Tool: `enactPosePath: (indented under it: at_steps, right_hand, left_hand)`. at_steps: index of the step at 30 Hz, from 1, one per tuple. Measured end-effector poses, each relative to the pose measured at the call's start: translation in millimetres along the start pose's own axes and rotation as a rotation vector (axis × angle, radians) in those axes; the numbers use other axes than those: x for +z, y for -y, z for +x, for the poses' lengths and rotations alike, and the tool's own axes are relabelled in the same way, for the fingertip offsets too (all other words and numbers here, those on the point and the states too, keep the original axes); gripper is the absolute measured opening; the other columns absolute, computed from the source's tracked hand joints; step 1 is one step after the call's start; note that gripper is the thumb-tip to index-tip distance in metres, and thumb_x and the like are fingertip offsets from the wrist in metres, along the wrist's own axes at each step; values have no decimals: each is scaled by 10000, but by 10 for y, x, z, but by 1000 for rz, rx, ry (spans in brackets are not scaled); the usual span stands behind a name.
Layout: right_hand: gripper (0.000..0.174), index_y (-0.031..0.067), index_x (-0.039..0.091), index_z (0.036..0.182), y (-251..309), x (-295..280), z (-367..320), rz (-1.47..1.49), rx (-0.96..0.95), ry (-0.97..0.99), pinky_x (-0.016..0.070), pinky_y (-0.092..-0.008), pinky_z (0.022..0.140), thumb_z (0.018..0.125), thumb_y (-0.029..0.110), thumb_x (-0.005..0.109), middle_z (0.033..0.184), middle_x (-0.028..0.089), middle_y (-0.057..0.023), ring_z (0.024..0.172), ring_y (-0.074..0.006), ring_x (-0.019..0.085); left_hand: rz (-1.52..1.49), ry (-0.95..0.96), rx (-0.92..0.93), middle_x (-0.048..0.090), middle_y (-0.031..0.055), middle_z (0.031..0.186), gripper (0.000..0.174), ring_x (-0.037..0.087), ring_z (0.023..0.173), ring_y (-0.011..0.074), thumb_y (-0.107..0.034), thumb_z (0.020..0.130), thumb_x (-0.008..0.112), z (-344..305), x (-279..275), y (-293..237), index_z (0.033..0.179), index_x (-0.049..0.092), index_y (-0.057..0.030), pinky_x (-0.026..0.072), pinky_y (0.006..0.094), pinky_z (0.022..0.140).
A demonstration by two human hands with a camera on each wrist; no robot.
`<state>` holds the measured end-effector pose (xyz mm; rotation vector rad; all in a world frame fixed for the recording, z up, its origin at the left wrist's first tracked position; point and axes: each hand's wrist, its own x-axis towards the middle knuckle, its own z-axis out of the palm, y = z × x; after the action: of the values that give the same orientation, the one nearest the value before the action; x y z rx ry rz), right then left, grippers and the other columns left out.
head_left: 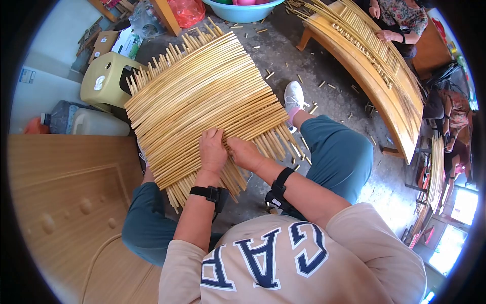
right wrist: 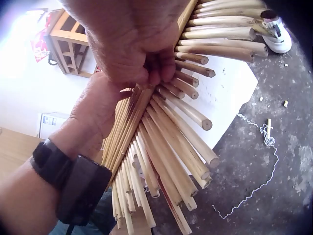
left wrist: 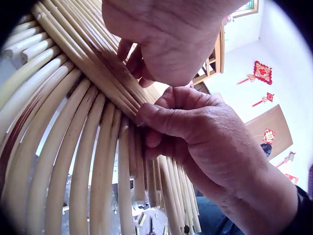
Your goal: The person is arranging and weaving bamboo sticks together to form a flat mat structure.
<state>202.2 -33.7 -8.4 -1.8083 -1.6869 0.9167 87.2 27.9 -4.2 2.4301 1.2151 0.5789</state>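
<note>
The right hand [head_left: 245, 153] pinches between thumb and fingers at the near edge of the mat of sticks [head_left: 205, 101], where one layer of sticks crosses another. The left hand [head_left: 212, 149] lies just to its left, its bent fingers touching the top of the mat; its fingertips are partly hidden, so I cannot tell whether they pinch anything. The two hands are right beside each other.

The mat spreads outward from the hands, mostly to the far side and the left, between the person's knees. Its top sticks lie close together, while the ends of the lower ones poke out along the far and near edges. Each wrist wears a black strap with a small dark box.

To the right of the mat, short cut pieces [head_left: 314, 109] litter the grey floor near a white shoe [head_left: 294, 96]. A tangled white string [right wrist: 269, 139] lies there too.

At the far side, a light blue basin [head_left: 244, 12] holds something pink and something green. A red plastic bag [head_left: 186, 12] is left of it, its contents unclear. Farther left are a cardboard box [head_left: 103, 45] and a pale green stool [head_left: 104, 81], with a clear bluish jug [head_left: 62, 117] and a whitish jug [head_left: 98, 123] nearer; what the jugs hold I cannot tell.

On the far right, a wooden table [head_left: 349, 61] bears more sticks, with another person's hands [head_left: 386, 35] beside them.
</note>
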Motion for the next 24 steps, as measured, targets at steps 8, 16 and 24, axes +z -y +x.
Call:
enactPosePath:
  at_steps: [8,16,24]
  right_hand:
    - [125,41,484,830,-30,18,-3,-17,-21,1,428,-431,668,736,92,548,828,531,-159,793,-378,528]
    - [146,32,499,854,1,8,-16,-23,-23,-24,450,-426,672,730,84,556,850,551,-158,796,-360,555]
    - [164,33,472,865,-30,25,11,-34,-17,0,436,-433,679,740,96,558,852,534,-169,810,-377,534]
  left_hand:
    - [22,-63,-17,549,116,938,299,475,907,322,40,693,505,-10,25,-47,971,600,-14,381,396,788]
    - [-97,36,-83,553,122,943,323,483,897,313,45,670,511,-208,-41,-28,970,607,-25,386,388,816]
    - [22,-9,-41,514,96,1008,354,453,980,294,-26,672,551,-208,21,-40,1025,577,-41,357,384,834]
